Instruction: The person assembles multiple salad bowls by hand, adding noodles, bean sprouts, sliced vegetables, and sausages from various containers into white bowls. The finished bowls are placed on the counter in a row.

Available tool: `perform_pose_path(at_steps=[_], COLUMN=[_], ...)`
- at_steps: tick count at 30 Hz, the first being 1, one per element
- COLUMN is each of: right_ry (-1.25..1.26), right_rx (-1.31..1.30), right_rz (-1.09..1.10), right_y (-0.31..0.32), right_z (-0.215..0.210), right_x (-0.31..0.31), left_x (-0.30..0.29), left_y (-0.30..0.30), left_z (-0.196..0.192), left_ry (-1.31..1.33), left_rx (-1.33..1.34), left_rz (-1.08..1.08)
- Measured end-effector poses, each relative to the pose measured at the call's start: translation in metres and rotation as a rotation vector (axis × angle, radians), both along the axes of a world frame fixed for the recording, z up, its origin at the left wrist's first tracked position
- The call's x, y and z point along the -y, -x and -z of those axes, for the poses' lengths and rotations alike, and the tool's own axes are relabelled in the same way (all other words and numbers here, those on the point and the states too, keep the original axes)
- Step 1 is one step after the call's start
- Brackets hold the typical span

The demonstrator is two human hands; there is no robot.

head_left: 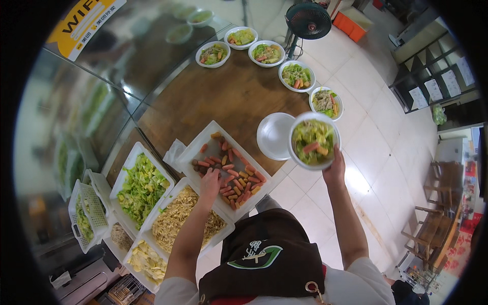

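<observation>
My right hand [334, 168] grips the rim of a white bowl [315, 140] and holds it up at the table's right edge. Chopped lettuce fills that bowl, topped with pieces of sausage. My left hand [210, 184] is down in a white tray [195, 141] among short pink and yellowish sausages [238, 184] and some brown balls. Its fingers are curled together, and whatever lies between them is hidden. Just left of the held bowl, a bare white bowl [274, 136] stands on the wooden table [203, 99].
Filled bowls [296, 76] curve along the table's far and right edges. Beside the sausage tray are trays of noodles [178, 218], chopped lettuce [142, 188] and pale yellow slices [147, 260]. A glass panel [76, 117] borders the left; a black fan [308, 21] stands beyond.
</observation>
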State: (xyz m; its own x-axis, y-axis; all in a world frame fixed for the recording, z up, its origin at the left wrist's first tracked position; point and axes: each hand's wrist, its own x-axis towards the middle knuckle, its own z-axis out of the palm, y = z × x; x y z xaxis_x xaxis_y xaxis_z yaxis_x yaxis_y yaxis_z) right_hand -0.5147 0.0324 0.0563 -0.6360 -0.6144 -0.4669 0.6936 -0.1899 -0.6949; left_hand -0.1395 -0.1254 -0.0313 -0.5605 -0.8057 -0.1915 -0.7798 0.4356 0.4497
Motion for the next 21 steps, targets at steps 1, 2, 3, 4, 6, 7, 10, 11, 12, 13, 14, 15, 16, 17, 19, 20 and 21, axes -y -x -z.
perform_pose_path(at_steps=[1,2,3,4,6,7,10,11,12,13,14,15,16,17,19,20,21], right_ry=[0.022,0.043,0.064,0.072,0.094,0.113,0.074,0.034,-0.009,-0.018,-0.029,-0.041,-0.040,-0.036,-0.045,-0.057,-0.069], right_rx=[-0.026,-0.051,-0.075,-0.059,-0.052,-0.058,-0.059,-0.087,-0.114,-0.029,0.057,0.143,0.100,0.062,-0.060,-0.143,-0.227], right_rz=[0.008,0.014,0.016,0.010,0.015,-0.028,-0.093,-0.065,-0.038,-0.032,-0.028,-0.021,0.022,0.056,0.106,0.105,0.112], right_y=[0.005,0.008,0.010,0.010,0.014,0.017,0.012,0.010,0.010,0.009,0.006,0.004,0.003,-0.004,-0.008,-0.013,-0.013], right_z=[-0.002,-0.003,-0.004,-0.002,0.003,0.015,0.052,0.066,0.085,0.102,0.117,0.130,0.146,0.156,0.173,0.174,0.174], right_x=[0.019,0.039,0.060,0.083,0.125,0.150,0.231,0.260,0.285,0.306,0.325,0.343,0.357,0.370,0.390,0.398,0.404], left_x=[0.001,0.002,0.001,-0.003,-0.009,-0.014,-0.031,-0.037,-0.042,-0.047,-0.050,-0.055,-0.056,-0.061,-0.066,-0.073,-0.079], left_y=[-0.002,-0.003,-0.006,-0.009,-0.010,-0.013,-0.012,-0.011,-0.013,-0.017,-0.018,-0.019,-0.016,-0.015,-0.012,-0.016,-0.024], left_z=[0.000,-0.001,-0.002,-0.006,-0.012,-0.017,-0.047,-0.056,-0.056,-0.055,-0.057,-0.061,-0.069,-0.076,-0.076,-0.075,-0.061], left_ry=[-0.004,-0.009,-0.002,0.005,0.023,0.035,-0.052,-0.104,-0.123,-0.140,-0.156,-0.180,-0.213,-0.240,-0.248,-0.253,-0.269], left_rx=[-0.041,-0.081,-0.074,-0.064,-0.111,-0.148,-0.236,-0.262,-0.318,-0.373,-0.427,-0.416,-0.403,-0.386,-0.381,-0.377,-0.375], left_rz=[-0.016,-0.034,-0.057,-0.086,-0.108,-0.116,-0.208,-0.244,-0.246,-0.253,-0.261,-0.284,-0.299,-0.325,-0.384,-0.423,-0.434])
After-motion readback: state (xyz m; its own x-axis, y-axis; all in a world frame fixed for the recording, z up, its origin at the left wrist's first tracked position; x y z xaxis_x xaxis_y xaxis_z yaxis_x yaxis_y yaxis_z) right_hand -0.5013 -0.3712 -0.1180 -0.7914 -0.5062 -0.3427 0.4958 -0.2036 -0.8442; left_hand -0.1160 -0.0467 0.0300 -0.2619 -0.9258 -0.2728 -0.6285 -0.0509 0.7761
